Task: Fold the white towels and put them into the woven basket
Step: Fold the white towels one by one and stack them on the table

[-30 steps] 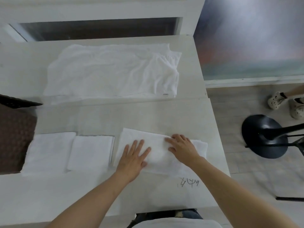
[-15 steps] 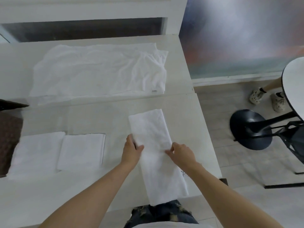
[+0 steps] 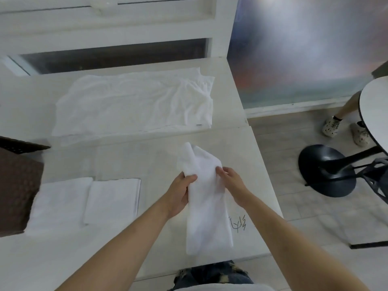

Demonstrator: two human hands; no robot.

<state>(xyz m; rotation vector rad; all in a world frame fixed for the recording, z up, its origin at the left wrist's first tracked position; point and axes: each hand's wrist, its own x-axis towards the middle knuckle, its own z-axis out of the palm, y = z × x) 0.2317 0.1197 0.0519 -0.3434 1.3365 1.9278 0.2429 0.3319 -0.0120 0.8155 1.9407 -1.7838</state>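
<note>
- the long folded towel [image 3: 206,198] is lifted off the worktop [image 3: 130,158] at about 5 o'clock of the view, its far end drooping over and its near end hanging past the worktop's front edge.
- the left hand [image 3: 178,193] has its grip clamped on the towel's left edge, thumb on top and fingers curled underneath.
- the right hand [image 3: 233,182] pinches the towel's right edge, so that grip is also closed on the cloth; both hands sit just beside each other with the towel between them.
- two folded towels [image 3: 88,203] lie flat side by side at 8 o'clock, touching each other, well apart from the held one.
- the woven basket [image 3: 17,190], dark brown, sits at 9 o'clock, right beside the leftmost folded towel.
- a heap of unfolded towels [image 3: 136,101] is spread at 11 o'clock on the far part of the worktop.
- black scribbled marks [image 3: 238,224] show on the worktop just right of the hanging towel.
- at 3 o'clock on the floor: a black round pedestal base [image 3: 326,171], the edge of a round table [image 3: 372,106], and another person's feet in light clogs [image 3: 344,130].
</note>
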